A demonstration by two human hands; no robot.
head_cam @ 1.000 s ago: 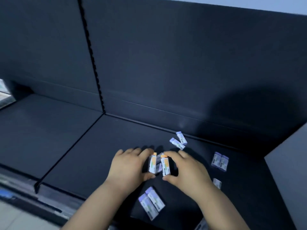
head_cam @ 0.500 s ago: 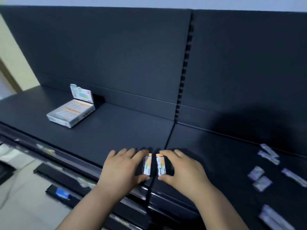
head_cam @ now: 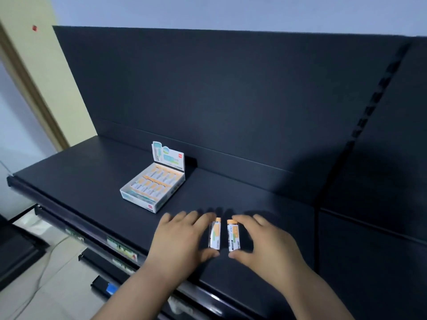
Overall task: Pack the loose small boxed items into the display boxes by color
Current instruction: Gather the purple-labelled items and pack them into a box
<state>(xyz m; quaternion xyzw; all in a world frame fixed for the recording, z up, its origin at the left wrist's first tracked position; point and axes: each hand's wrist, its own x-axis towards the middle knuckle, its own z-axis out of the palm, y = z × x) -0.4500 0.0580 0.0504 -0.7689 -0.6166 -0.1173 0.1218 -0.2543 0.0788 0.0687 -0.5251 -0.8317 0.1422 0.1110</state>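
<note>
My left hand (head_cam: pixel 179 239) pinches a small white boxed item with an orange end (head_cam: pixel 215 235) between forefinger and thumb. My right hand (head_cam: pixel 265 243) pinches a second orange-ended boxed item (head_cam: pixel 233 236) the same way. Both items are held upright, side by side, just above the dark shelf (head_cam: pixel 231 199). An open white display box (head_cam: pixel 153 189) stands on the shelf to the left and further back. Its lid flap stands up, and it holds rows of orange-striped boxed items.
A dark back panel (head_cam: pixel 231 100) rises behind the shelf, with a slotted upright (head_cam: pixel 369 114) at the right. The shelf's front edge (head_cam: pixel 99 236) carries price labels, and lower shelves and a tiled floor (head_cam: pixel 53 289) lie below left.
My view and both hands have moved left along the shelf with the two orange-ended items. The loose purple items at the right have left view, and the display box is now close.
</note>
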